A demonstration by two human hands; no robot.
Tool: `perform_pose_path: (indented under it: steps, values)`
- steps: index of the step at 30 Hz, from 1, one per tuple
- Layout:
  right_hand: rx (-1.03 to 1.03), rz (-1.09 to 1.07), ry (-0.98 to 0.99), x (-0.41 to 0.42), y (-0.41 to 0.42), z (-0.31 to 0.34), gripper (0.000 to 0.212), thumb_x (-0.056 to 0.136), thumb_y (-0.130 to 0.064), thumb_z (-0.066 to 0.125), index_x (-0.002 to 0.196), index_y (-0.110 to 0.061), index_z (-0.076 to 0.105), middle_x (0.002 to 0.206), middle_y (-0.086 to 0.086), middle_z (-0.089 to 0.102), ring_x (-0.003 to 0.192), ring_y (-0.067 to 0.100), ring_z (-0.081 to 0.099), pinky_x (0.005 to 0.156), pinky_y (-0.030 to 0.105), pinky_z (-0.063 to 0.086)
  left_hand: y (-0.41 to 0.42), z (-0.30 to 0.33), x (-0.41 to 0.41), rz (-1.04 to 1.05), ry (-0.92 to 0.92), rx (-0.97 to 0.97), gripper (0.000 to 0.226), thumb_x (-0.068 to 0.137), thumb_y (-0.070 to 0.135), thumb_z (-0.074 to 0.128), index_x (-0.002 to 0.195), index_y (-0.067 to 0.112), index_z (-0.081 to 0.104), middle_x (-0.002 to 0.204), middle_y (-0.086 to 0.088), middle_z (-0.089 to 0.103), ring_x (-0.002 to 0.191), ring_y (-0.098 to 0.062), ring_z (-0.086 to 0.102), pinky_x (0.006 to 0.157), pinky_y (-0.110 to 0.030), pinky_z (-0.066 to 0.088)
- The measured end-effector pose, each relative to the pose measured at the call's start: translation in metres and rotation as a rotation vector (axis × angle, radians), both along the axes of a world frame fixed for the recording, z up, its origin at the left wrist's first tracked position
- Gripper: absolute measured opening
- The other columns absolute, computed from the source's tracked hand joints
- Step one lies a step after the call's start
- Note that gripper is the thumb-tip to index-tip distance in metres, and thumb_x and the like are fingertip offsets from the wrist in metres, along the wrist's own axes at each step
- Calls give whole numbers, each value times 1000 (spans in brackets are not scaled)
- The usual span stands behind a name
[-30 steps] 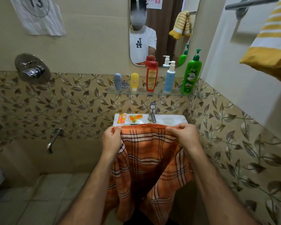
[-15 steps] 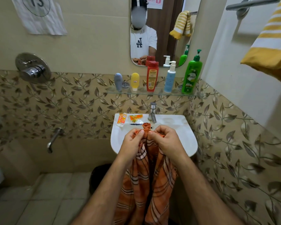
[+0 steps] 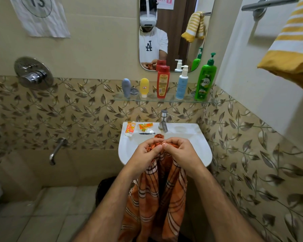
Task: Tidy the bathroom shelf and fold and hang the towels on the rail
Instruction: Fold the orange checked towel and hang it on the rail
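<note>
An orange checked towel (image 3: 157, 198) hangs doubled lengthwise in front of the white basin (image 3: 202, 145). My left hand (image 3: 148, 151) and my right hand (image 3: 179, 151) pinch its top corners, held together above the basin. A yellow striped towel (image 3: 292, 49) hangs over the metal rail (image 3: 266, 3) at the upper right. On the glass shelf (image 3: 150, 99) stand a grey tube (image 3: 126, 88), a yellow tube (image 3: 144, 87), a red bottle (image 3: 163, 82), a blue pump bottle (image 3: 182, 82) and a green pump bottle (image 3: 205, 79).
Small orange tubes (image 3: 130, 128) and sachets (image 3: 145, 127) lie on the basin's back ledge beside the tap (image 3: 163, 122). A mirror (image 3: 171, 32) hangs above the shelf. A shower valve (image 3: 33, 74) and a spout (image 3: 57, 149) are on the left wall. Tiled floor lies at lower left.
The towel was stretched wide between my hands. My hands came together, bringing its top corners to meet, so it now hangs doubled and narrow over the basin.
</note>
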State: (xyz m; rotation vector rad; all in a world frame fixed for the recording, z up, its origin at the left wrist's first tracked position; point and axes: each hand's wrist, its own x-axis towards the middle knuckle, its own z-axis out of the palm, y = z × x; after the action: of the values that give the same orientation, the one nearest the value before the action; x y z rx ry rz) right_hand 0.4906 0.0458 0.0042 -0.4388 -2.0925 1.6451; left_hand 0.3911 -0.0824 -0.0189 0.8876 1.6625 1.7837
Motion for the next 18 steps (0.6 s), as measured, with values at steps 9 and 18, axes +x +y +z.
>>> perform_pose_path:
  steps: [9, 18]
  values:
    - [34, 6, -186, 13, 9, 0, 20, 78, -12, 82, 81, -6, 64, 71, 4, 65, 62, 13, 65, 63, 31, 56, -1, 1, -17, 331, 214, -126, 11, 99, 22, 58, 89, 24, 63, 87, 1, 70, 81, -14, 68, 70, -28, 55]
    - [300, 142, -536, 35, 32, -5, 20, 76, -16, 77, 70, -22, 59, 66, -7, 63, 66, 12, 63, 63, 30, 51, -8, -1, -37, 591, 198, -135, 15, 99, 20, 56, 85, 25, 59, 83, 3, 64, 74, -12, 58, 61, -26, 42]
